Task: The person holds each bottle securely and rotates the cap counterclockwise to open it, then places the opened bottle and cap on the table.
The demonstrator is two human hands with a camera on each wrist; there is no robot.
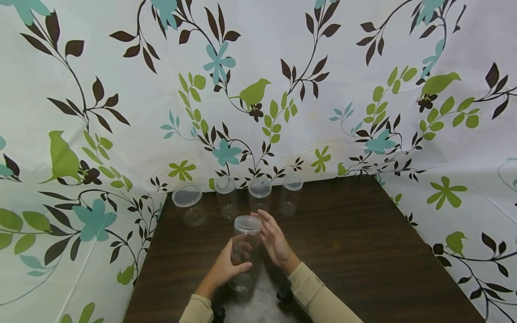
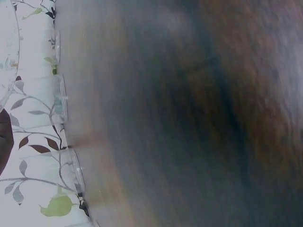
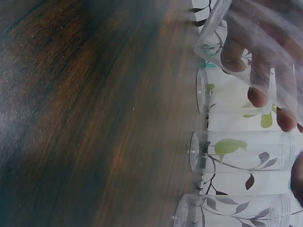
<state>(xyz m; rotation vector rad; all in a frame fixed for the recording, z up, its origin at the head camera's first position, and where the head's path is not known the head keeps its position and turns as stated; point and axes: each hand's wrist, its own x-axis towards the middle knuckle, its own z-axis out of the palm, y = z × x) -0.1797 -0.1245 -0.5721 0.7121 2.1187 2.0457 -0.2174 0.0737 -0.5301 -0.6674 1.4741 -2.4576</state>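
A tall clear plastic jar with a pale translucent lid stands upright in my left hand. The left thumb crosses its front and the fingers wrap behind it. Through the clear wall, these curled fingers show in the right wrist view. My right hand is raised at the jar's right side, fingers extended beside the lid, overlapping its edge in the head view. At the left edge of the left wrist view are part of the jar and a dark piece of a finger.
Along the back edge of the dark wood table stands a row of clear lidded jars: a wider one at left, then slimmer ones. A patterned sheet hangs behind and at both sides.
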